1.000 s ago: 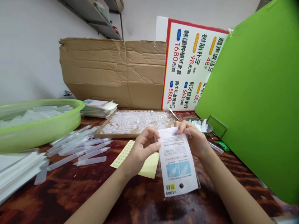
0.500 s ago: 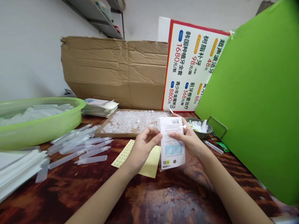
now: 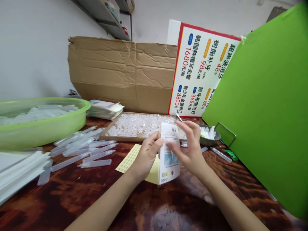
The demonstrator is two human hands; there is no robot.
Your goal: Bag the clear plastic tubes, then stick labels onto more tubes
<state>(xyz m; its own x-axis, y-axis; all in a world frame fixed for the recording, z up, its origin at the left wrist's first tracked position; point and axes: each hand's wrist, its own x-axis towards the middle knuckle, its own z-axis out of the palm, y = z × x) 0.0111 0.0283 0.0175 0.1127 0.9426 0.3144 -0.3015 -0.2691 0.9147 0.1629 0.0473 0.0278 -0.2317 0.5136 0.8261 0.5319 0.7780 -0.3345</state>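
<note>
A flat white printed packet with blue pictures and "1000" at its lower end stands upright, turned slightly edge-on. My left hand is closed on its left edge, thumb in front. My right hand is at its right side with fingers spread; the thumb lies over the printed face, and I cannot tell whether it touches. A thin white strip shows by the right index fingertip; whether the hand holds it is unclear. Behind the packet lies a yellow sticker sheet, partly hidden.
Several translucent plastic tubes lie left, beside a green basin holding more. A shallow cardboard tray of small clear pieces stands behind. A grey bowl and wire stand are right. Paper stacks lie left; a green board borders the right.
The packet has turned more edge-on and shifted left and down. My left hand now grips its edge, while my right fingers have come out from behind it and spread. The view has shifted slightly.
</note>
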